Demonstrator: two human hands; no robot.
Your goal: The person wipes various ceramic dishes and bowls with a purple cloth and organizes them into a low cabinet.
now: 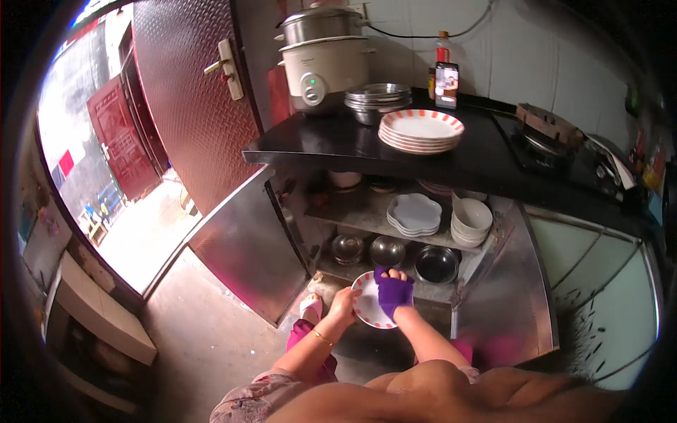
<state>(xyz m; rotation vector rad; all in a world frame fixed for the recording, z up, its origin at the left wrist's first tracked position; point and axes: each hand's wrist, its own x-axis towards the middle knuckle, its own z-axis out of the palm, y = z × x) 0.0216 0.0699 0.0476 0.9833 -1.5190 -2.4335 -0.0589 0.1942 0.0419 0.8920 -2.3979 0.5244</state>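
My left hand grips the left rim of a white plate with red dashes around its edge. Pressed against the plate's face is a purple cloth, held by my right hand, whose fingertips show above it. The cloth and hand hide the plate's right side. Plate and hands are in front of an open cabinet below the counter. Up on the black countertop sits a stack of similar red-dashed plates.
Inside the cabinet are scalloped plates, white bowls and metal bowls. Its left door and right door stand open. An electric steamer, metal basins, a phone and a gas stove occupy the counter.
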